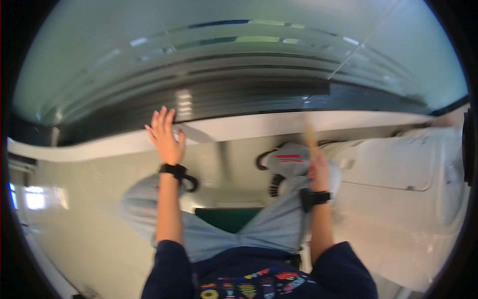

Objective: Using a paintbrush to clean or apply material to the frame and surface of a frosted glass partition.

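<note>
My left hand (pixel 168 135) is held out with its fingers spread and holds nothing. Its fingertips lie over the dark lower band (pixel 259 102) of a glassy panel, just above a white ledge (pixel 264 127); whether they touch it I cannot tell. Further right, my right hand (pixel 319 172) is closed round a thin tan stick-like tool (pixel 311 135) that points away from me toward the ledge. Motion blurs the tool, and its far end cannot be made out.
The large pale-green glassy panel (pixel 279 40) spans the far side, with reflections on it. A white boxy piece with a panel (pixel 388 164) stands at the right. Between my legs a green seat (pixel 226 218) shows, above a pale floor (pixel 84 214). My grey shoe (pixel 288 158) is under the ledge.
</note>
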The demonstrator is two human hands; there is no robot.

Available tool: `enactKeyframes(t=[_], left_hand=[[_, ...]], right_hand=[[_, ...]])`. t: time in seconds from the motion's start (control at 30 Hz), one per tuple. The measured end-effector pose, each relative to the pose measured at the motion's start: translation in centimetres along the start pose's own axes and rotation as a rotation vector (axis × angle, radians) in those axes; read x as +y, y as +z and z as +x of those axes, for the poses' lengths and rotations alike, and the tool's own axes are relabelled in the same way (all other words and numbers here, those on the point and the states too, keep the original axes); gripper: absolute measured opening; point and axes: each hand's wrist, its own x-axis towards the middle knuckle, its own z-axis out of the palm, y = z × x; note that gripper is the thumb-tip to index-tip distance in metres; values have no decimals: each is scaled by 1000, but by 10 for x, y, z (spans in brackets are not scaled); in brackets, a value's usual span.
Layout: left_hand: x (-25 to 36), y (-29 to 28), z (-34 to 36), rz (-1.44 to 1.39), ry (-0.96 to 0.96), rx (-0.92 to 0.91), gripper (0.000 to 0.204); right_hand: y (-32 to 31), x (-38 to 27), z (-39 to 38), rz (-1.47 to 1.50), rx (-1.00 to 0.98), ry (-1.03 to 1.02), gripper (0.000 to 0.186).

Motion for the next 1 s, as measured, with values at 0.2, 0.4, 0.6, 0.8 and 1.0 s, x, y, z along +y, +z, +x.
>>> enactKeyframes(t=[0.2, 0.4, 0.6, 0.8, 1.0], left_hand=[[6, -9, 4, -1, 21, -140, 62], [5, -20, 10, -25, -19, -264, 61], [11, -1, 9, -137, -58, -183, 57], [10, -1, 11, -142, -115, -254, 58], [2, 3, 11, -101, -41, -248, 62]], right_hand=[[-17, -10, 30, 908, 123, 20, 48], [-3, -7, 27, 852, 107, 110, 46], [1, -18, 21, 676, 82, 101, 42], [-1, -23, 12, 611, -102, 171, 37], [-4, -25, 10, 798, -145, 227, 40]])
